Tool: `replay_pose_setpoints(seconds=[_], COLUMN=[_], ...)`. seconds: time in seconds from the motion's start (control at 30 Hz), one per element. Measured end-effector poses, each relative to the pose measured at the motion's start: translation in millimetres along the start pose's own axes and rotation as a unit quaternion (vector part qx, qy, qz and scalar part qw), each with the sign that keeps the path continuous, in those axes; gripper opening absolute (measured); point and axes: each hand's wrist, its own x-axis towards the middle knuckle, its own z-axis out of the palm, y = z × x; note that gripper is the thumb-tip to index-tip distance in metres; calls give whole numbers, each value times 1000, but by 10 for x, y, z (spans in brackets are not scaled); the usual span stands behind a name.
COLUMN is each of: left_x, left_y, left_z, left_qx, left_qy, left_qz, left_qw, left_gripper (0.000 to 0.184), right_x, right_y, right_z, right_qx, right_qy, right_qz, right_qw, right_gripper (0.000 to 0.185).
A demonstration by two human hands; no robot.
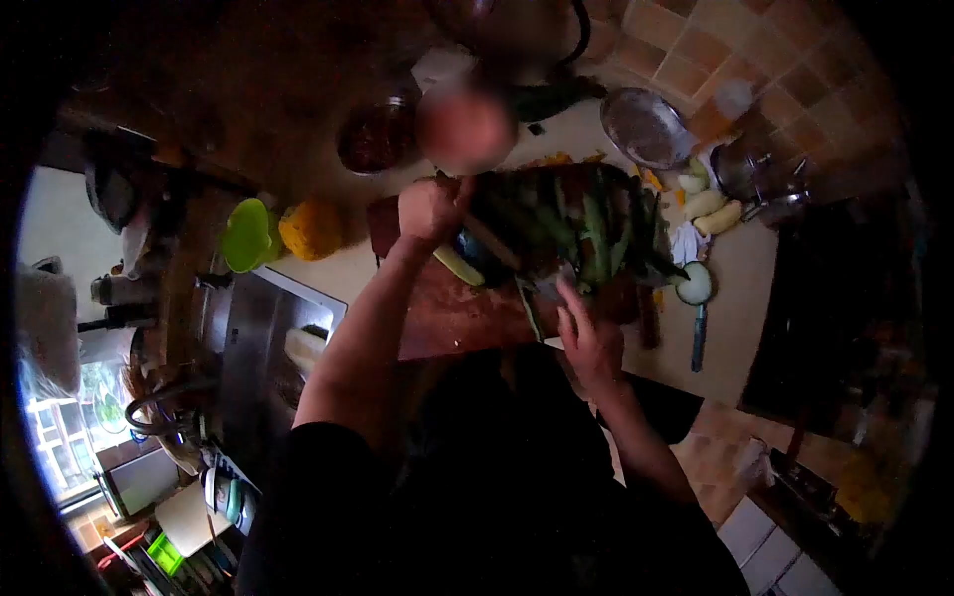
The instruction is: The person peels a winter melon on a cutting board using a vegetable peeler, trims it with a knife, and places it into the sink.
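My left hand (429,214) is closed in a fist at the far left part of the reddish cutting board (447,323). A long brown strip (492,238) slants down from beside it; dim light hides exactly what the fist grips. A pale green vegetable piece (458,266) lies just below that hand. On the board's near side, my right hand (591,343) has its fingers stretched forward, touching or close to a pale greyish shape (550,285) that I cannot make out. Dark green peel strips (596,233) are heaped beyond the right hand.
A dark red bowl (376,137), green bowl (246,236) and orange-yellow gourd (308,230) stand left. Rightward are a metal bowl (646,127), peeled pale vegetables (717,217) and a blue-handled tool (699,338). The sink (268,328) lies near my left arm.
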Motion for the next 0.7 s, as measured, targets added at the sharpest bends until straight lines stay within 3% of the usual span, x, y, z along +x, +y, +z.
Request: replay_pose_setpoints(seconds=[0.07, 0.13, 0.27, 0.3, 0.33, 0.37, 0.43, 0.47, 0.57, 0.67, 0.7], left_x=[-33, -32, 13, 52, 104, 137, 74, 11, -175, -262, -236], left_y=[14, 20, -252, -396, -513, -619, -558, -503, -461, -529, -570], left_z=[-21, 7, 176, 263, 328, 407, 292, 227, 149, 189, 241], left_qx=[-8, -14, -178, -282, -383, -482, -535, -559, -543, -544, -545], left_qy=[-7, 10, 35, 44, 54, 64, 89, 100, 108, 121, 115], left_qz=[-17, -31, -151, -163, -171, -175, -162, -156, -115, -126, -148], left_qw=[1000, 999, 972, 945, 906, 856, 824, 808, 825, 820, 817], left_gripper=[54, 56, 64, 66, 68, 70, 72, 73, 72, 74, 73], right_x=[338, 584, 1005, 1080, 1075, 1088, 1141, 1097, 988, 942, 920], right_y=[-186, -351, -746, -847, -757, -643, -491, -342, 124, -210, -363], right_z=[191, 368, 492, 479, 570, 608, 584, 644, 699, 301, 255], right_qx=[94, 117, 16, -15, 111, 123, 142, 207, 185, -50, -30], right_qy=[94, 97, -65, -104, -53, -75, -118, -73, -9, 3, -3], right_qz=[27, 60, 183, 225, 201, 222, 265, 235, 233, 264, 242], right_qw=[991, 987, 981, 969, 972, 964, 946, 947, 955, 963, 970], right_gripper=[50, 52, 58, 60, 62, 60, 56, 51, 55, 67, 70])
